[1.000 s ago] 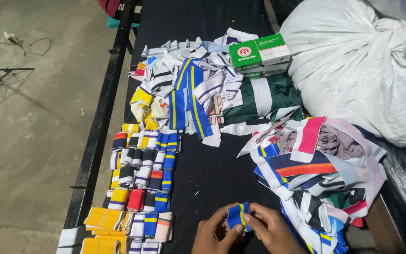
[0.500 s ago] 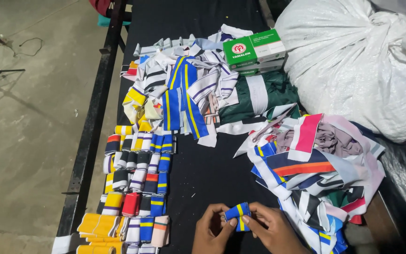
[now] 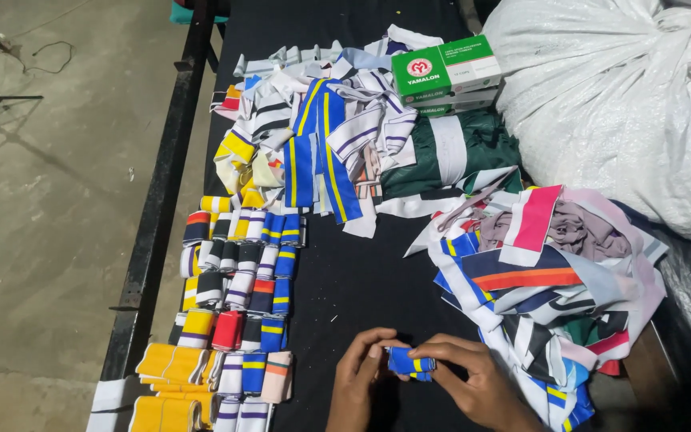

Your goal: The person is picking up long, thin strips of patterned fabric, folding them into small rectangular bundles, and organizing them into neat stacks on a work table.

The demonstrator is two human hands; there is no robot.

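At the near table edge | left hand (image 3: 357, 376) and right hand (image 3: 473, 380) closed fingers on a small blue-and-yellow folded strip (image 3: 411, 364) | strip pinched between both sets of fingertips, above black table (image 3: 353, 280) | folded rolls (image 3: 237, 280) lay left.

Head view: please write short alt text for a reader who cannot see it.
Two bare hands, left hand and right hand, hold a small folded blue-and-yellow striped fabric piece over a black table. Neat rows of folded striped pieces lie left, loose strips right.
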